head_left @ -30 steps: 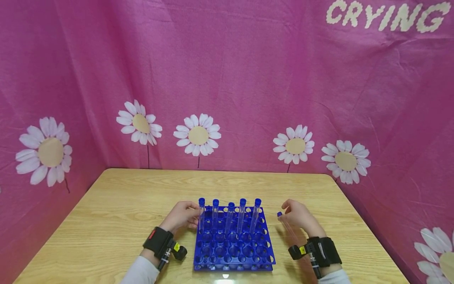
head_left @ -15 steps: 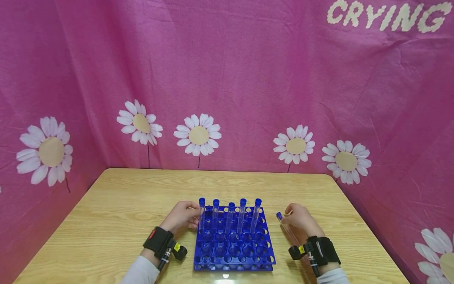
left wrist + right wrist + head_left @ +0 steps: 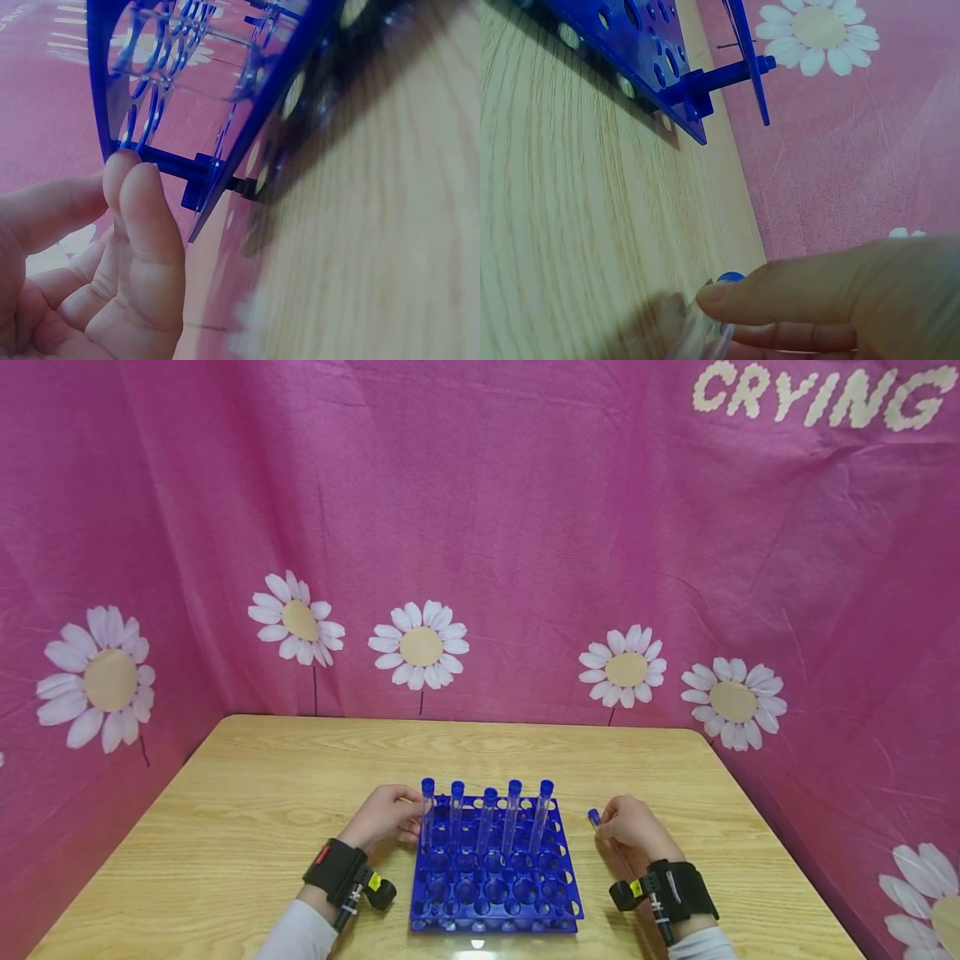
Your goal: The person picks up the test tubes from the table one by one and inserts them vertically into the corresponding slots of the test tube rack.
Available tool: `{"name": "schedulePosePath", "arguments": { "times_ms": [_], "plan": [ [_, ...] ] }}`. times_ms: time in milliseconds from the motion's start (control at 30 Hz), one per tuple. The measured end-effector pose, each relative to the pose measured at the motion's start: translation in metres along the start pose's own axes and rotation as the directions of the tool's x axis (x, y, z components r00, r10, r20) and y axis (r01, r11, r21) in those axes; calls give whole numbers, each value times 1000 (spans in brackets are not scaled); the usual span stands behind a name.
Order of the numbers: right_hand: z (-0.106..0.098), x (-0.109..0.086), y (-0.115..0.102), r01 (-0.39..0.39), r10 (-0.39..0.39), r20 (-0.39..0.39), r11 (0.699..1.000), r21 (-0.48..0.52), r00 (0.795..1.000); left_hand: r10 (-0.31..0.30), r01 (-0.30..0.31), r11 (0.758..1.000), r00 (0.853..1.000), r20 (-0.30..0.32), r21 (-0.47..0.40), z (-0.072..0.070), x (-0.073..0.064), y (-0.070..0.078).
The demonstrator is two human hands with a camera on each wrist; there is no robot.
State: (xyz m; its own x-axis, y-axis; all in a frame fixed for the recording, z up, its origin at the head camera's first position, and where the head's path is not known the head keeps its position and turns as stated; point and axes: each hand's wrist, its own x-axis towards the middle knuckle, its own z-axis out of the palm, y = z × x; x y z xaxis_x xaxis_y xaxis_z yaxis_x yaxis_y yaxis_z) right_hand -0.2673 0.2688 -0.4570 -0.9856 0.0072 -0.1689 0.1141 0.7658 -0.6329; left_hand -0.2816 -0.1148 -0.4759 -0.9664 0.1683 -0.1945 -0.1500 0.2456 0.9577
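A blue test tube rack (image 3: pixel 495 889) stands on the table in the head view. Several clear, blue-capped test tubes (image 3: pixel 542 827) stand upright in one row of it. My left hand (image 3: pixel 386 817) grips the rack's far left corner; in the left wrist view its fingertips (image 3: pixel 139 176) meet the upper plate beside a corner post. Right of the rack, my right hand (image 3: pixel 633 827) pinches one more test tube (image 3: pixel 701 337) just below its blue cap (image 3: pixel 593 816). That tube slants back toward the wrist, its lower end partly hidden by the wrist camera.
The wooden table (image 3: pixel 247 827) reaches back to a pink curtain (image 3: pixel 517 543) printed with white daisies. Strapped to each wrist is a small camera, the left wrist camera (image 3: pixel 380 893) hanging close to the rack's left side.
My right hand has drawn slightly nearer to me, its fingers now just under the tube's cap. The left hand and the rack have stayed in place.
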Motion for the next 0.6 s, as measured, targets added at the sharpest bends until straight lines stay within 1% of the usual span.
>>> {"name": "schedulePosePath", "arguments": {
  "times_ms": [200, 400, 600],
  "plan": [
    [-3, -1, -1, 16, -16, -20, 1000, -14, 1000, 3, -3, 1000, 1000, 5, -6, 0, 0, 0],
    [-14, -7, -11, 24, -24, -53, 1000, 2, 998, 3, -3, 1000, 1000, 6, -9, 0, 1, -1],
    [-26, -16, -22, 79, -78, -103, 997, 8, 992, -8, 8, 1000, 1000, 5, -6, 0, 3, -2]
  ]
}}
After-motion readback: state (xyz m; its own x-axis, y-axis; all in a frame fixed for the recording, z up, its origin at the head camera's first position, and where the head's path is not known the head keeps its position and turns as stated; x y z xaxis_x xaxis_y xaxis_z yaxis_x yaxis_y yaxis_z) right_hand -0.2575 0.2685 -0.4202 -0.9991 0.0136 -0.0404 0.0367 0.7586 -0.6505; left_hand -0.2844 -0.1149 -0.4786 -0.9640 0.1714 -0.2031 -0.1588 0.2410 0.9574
